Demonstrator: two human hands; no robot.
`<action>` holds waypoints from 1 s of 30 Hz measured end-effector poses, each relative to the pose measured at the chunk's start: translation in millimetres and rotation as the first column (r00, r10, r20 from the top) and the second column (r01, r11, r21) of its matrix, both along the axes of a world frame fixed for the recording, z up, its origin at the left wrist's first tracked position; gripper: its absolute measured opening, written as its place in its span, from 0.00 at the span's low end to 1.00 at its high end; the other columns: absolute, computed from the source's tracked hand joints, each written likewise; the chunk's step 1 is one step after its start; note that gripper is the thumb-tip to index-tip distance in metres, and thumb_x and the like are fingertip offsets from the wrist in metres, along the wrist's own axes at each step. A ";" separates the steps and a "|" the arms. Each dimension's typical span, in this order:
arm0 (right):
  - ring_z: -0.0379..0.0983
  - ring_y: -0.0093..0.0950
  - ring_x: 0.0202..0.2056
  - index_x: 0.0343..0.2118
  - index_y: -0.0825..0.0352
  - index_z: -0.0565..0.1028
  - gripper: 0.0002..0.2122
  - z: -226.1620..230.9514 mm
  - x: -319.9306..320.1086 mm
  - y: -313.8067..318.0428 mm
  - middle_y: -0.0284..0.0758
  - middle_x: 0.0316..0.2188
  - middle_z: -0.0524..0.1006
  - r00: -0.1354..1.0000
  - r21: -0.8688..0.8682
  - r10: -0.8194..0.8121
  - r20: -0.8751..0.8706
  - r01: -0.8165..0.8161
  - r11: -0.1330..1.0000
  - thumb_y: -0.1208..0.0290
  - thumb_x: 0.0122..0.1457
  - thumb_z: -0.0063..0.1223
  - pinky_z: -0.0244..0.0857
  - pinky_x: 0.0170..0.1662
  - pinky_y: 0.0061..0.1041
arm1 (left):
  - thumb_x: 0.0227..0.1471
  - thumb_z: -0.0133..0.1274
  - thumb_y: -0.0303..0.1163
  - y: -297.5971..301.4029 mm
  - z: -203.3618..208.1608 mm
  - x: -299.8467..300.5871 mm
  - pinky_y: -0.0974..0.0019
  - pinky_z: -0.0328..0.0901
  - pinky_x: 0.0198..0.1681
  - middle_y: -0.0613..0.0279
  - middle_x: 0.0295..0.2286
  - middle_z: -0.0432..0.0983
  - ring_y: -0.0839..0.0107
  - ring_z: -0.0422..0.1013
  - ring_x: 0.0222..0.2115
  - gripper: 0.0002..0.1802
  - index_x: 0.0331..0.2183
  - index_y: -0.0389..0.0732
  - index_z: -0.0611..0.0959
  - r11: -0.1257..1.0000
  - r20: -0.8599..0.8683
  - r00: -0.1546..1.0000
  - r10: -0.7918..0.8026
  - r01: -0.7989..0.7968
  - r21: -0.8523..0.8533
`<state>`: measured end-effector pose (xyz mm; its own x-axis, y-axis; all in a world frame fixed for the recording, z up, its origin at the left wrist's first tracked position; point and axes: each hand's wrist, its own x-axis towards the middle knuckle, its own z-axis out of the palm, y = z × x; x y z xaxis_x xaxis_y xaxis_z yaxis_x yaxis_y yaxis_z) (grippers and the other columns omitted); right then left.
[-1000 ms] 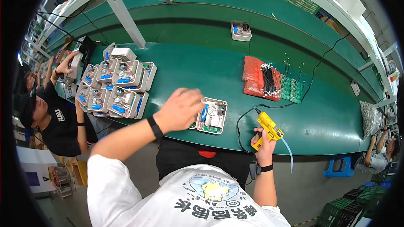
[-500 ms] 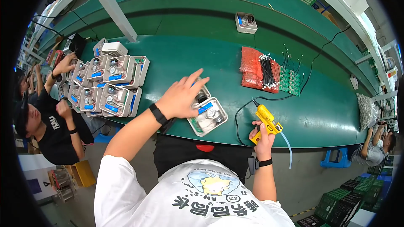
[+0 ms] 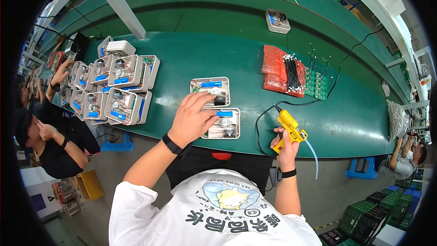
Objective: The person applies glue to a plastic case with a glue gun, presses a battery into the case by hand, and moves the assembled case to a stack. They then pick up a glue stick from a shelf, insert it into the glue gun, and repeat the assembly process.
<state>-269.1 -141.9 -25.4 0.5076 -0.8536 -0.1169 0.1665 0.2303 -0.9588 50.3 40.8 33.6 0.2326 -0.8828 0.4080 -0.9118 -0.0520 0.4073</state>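
Note:
Two open white plastic housings lie on the green bench in front of me, the far housing [image 3: 194, 83] lined up behind the near housing [image 3: 237, 130]. Each contains a blue cylindrical battery, a round silver part, a black round part and thin wires. My left hand [image 3: 193, 115] grips the adjoining edges, its fingers reaching into the far housing and its thumb by the near one's battery [image 3: 224, 114]. It hides their left portions. In my right hand [image 3: 286, 148] is a yellow hot glue gun [image 3: 290, 127], nozzle pointing away, with a translucent glue stick [image 3: 313, 157] sticking out behind.
Similar filled housings [image 3: 123, 70] are stacked at left, beside a co-worker [image 3: 54, 146]. Red bubble wrap [image 3: 274, 70], black cables [image 3: 292, 75] and green circuit boards [image 3: 316, 84] lie at right. A black cord [image 3: 300, 106] crosses the bench. Another housing [image 3: 278, 21] sits farther back.
The far housing has come out from under my left hand and both housings now sit square, one behind the other. My left hand has drawn slightly nearer. The glue gun stays nearly in place.

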 end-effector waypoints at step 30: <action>0.76 0.22 0.28 0.50 0.71 0.79 0.11 14.5 1.7 14.0 0.43 0.44 0.84 0.989 -0.068 0.117 -0.094 -0.124 0.990 0.68 0.75 0.55 0.74 0.30 0.26 | 0.63 0.65 0.27 4.8 -48.9 -46.4 0.56 0.74 0.54 0.50 0.53 0.81 0.61 0.81 0.44 0.16 0.49 0.38 0.77 0.973 -0.493 0.866 -0.084 -0.035 -0.227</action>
